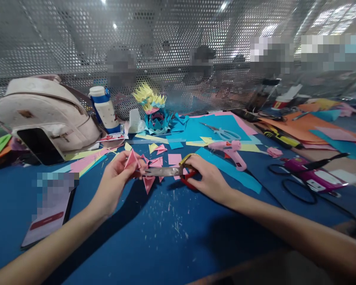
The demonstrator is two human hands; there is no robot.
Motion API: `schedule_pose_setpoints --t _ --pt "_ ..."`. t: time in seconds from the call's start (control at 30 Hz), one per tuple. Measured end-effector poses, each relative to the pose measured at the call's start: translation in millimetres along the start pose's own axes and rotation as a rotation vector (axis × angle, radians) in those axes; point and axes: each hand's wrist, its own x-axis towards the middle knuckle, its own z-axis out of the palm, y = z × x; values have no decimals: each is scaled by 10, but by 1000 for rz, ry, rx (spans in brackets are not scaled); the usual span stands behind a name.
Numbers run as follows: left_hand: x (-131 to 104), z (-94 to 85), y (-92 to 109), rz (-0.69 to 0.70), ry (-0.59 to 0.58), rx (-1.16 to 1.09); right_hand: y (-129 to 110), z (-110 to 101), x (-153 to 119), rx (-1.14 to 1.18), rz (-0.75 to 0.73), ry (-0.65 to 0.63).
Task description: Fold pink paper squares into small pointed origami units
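My left hand (116, 176) pinches a folded pink paper piece (131, 160) above the blue table. In my right hand (210, 176) is a pair of scissors (163, 171) with red and yellow handles. Their blades point left and reach the fingertips of my left hand, close to the pink paper; whether they touch it I cannot tell. Several more folded pink paper pieces (148, 184) lie just below and behind the blades. A flat pink paper square (175, 159) rests beyond the scissors.
A pink glue gun (228, 151) and light-blue scissors (221, 131) lie on blue paper sheets at right. Behind stands a blue and yellow paper model (156, 118). A bottle (105, 109), a backpack (44, 111) and a phone (52, 213) are at left; a cable (267, 190) crosses at right.
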Motion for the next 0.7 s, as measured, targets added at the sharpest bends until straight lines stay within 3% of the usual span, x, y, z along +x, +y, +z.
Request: schedule_pose_setpoints --t 0.17,0.33,0.4,0.7 --pt "40 -139 169 109 -89 186 -6 9 -19 0 20 -44" --pt "27 -194 340 187 -315 378 8 19 -21 -3 18 -43" --pt "30 -199 369 247 -396 568 17 26 -19 -4 18 -43" --pt "67 -206 355 383 -353 663 39 35 -23 -29 10 -48"
